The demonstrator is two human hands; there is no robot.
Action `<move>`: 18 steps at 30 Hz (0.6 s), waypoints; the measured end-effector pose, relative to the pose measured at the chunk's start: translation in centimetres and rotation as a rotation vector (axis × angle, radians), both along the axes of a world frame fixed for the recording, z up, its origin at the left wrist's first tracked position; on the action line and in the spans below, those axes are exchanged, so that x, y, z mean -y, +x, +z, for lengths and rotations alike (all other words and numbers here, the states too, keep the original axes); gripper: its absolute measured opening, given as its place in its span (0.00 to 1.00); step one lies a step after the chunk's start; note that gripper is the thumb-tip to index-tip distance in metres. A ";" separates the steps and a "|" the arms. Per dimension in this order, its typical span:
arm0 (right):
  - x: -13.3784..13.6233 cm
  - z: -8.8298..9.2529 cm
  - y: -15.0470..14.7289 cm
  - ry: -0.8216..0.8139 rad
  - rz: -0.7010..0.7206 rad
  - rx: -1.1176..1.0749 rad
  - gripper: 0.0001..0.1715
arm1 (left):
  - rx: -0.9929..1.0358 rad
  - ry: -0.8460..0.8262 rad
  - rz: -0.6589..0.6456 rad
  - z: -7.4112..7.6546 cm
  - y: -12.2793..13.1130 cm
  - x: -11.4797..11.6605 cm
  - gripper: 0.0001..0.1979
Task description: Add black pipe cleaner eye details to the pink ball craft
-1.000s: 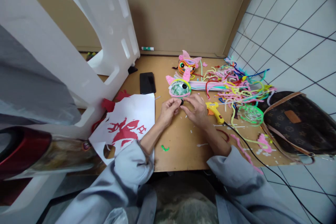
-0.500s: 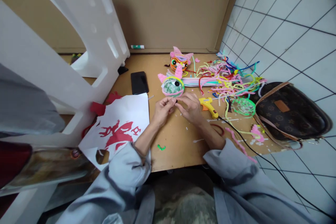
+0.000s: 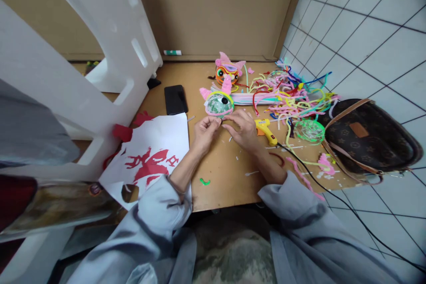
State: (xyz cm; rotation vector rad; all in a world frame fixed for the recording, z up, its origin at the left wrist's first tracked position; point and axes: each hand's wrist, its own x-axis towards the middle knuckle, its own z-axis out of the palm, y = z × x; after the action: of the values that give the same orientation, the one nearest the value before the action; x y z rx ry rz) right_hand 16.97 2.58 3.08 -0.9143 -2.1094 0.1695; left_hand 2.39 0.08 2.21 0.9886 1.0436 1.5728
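Observation:
A small black piece (image 3: 222,120) shows between the fingertips of both my hands, too small to tell its kind. My left hand (image 3: 206,134) pinches it between thumb and forefinger. From the other side, my right hand (image 3: 243,129) has its fingertips on it, bent inward. Just beyond the fingers rests a clear domed craft head (image 3: 218,105) with a green pattern, yellow and pink pipe-cleaner trim, pink ears and one black-and-white eye. Behind it sits a finished-looking orange pipe-cleaner animal head (image 3: 226,75) with pink ears. A yellow glue gun (image 3: 267,132) lies right of my right hand.
Tangled pipe cleaners (image 3: 293,102) spread at the back right, near a green-trimmed clear dome (image 3: 309,131) and a brown handbag (image 3: 369,135). The glue gun's black cord (image 3: 309,173) runs off right. A phone (image 3: 175,100) and white paper with red cutouts (image 3: 176,137) lie left.
The camera view has shifted slightly, so the table sits a little higher. Both hands stay together at the black piece, with only small finger movements.

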 end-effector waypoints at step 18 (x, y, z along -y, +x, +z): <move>-1.0 1.1 1.9 -0.144 0.017 0.189 0.08 | -0.091 -0.031 0.054 -0.4 0.1 -0.2 0.13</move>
State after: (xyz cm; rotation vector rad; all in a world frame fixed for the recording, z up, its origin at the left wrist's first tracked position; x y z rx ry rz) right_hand 18.86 3.61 4.19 -1.0322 -2.3033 0.2553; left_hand 2.48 0.31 1.81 1.0271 1.1627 1.5629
